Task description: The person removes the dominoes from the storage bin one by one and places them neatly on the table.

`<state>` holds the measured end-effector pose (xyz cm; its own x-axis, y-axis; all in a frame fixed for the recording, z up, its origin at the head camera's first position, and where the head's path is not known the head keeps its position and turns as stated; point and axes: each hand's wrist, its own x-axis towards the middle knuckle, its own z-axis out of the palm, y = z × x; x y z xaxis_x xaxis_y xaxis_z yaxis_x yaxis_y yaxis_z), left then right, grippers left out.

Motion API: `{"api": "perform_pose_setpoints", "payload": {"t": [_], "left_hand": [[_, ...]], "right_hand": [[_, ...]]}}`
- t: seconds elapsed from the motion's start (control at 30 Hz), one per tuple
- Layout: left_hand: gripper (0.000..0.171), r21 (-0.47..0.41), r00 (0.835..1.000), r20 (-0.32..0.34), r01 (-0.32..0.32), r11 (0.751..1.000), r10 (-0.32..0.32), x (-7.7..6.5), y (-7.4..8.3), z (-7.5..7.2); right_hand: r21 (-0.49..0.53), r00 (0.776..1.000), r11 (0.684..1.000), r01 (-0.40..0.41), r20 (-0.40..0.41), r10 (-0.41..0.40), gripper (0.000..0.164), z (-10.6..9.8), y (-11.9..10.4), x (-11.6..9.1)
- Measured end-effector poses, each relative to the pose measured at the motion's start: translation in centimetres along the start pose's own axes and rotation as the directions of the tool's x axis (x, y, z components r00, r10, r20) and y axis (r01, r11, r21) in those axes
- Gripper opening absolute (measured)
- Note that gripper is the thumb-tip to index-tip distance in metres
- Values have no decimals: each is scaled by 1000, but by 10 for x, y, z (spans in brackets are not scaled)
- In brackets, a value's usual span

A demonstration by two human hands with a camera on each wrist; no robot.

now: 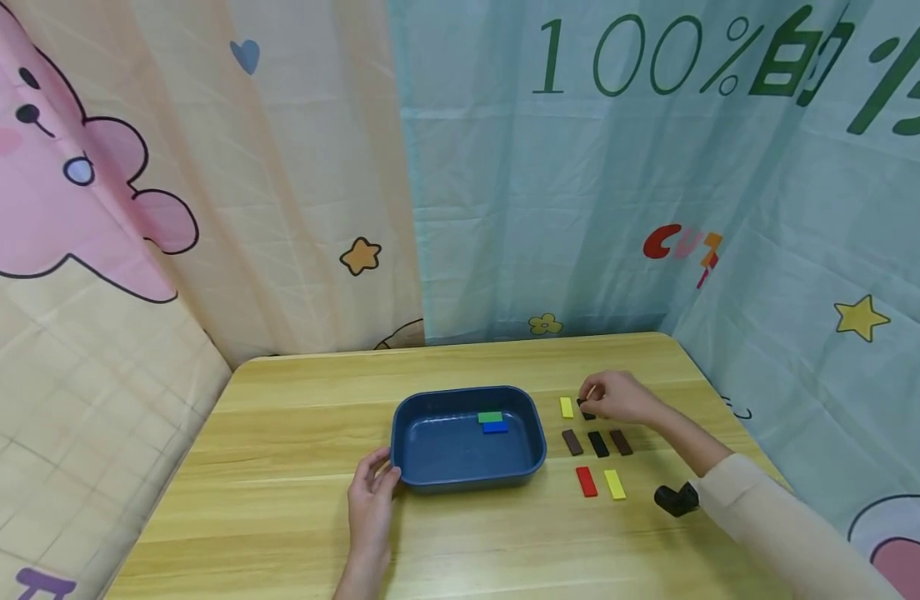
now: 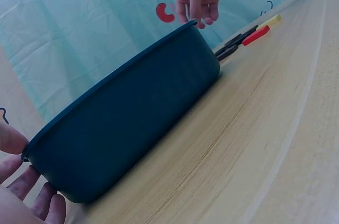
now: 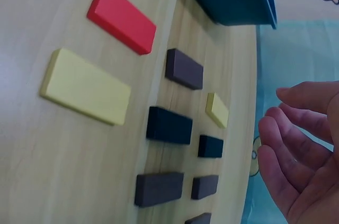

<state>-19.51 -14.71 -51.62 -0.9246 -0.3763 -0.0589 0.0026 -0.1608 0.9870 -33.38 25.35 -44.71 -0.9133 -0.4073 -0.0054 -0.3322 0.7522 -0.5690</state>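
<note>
My left hand (image 1: 372, 508) holds the near-left corner of a dark blue plastic basin (image 1: 467, 482), its fingertips against the outer wall. Inside the basin lie a green block (image 1: 490, 417) and a blue block (image 1: 495, 428). Over the back of the block rows, my right hand (image 1: 617, 397) has its thumb and fingers loosely bent above a black block (image 1: 586, 411). In the right wrist view nothing shows between those fingers, and the blocks lie flat on the wood. A yellow block (image 1: 567, 407) lies left of that black one; the hand hides other blocks behind it.
Nearer rows hold a brown block (image 1: 572, 442), a second black block (image 1: 598, 444), another brown block (image 1: 621, 442), a red block (image 1: 586, 482) and a second yellow block (image 1: 614, 485). A black object (image 1: 677, 500) sits by the right sleeve. Printed curtains (image 1: 535, 208) border the wooden table (image 1: 280, 467).
</note>
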Motion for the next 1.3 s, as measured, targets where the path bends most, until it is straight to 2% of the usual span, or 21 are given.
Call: {"api": "perform_pose_setpoints", "payload": {"t": [0.33,0.77,0.93,1.17,1.3], "left_hand": [[37,1,1000,-3,-3,1000,3,-1,-1,1],[36,-4,1000,-9,5,1000,-5,0,-2,0],[37,-17,1000,-6,-8,1000,8,-1,-2,1],[36,-21,1000,-7,-15,1000,15,-2,-3,1],[36,-18,1000,-8,-19,1000,19,-1,-1,0]], "right_hand": [[-53,993,992,116,41,-114,10,8,-28,22],[-99,978,976,193,102,-183,7,21,-62,51],[-89,963,966,243,140,-230,12,29,-70,60],[-63,929,938,341,173,-326,11,38,-79,67],[-44,916,931,363,200,-348,12,46,-85,74]]}}
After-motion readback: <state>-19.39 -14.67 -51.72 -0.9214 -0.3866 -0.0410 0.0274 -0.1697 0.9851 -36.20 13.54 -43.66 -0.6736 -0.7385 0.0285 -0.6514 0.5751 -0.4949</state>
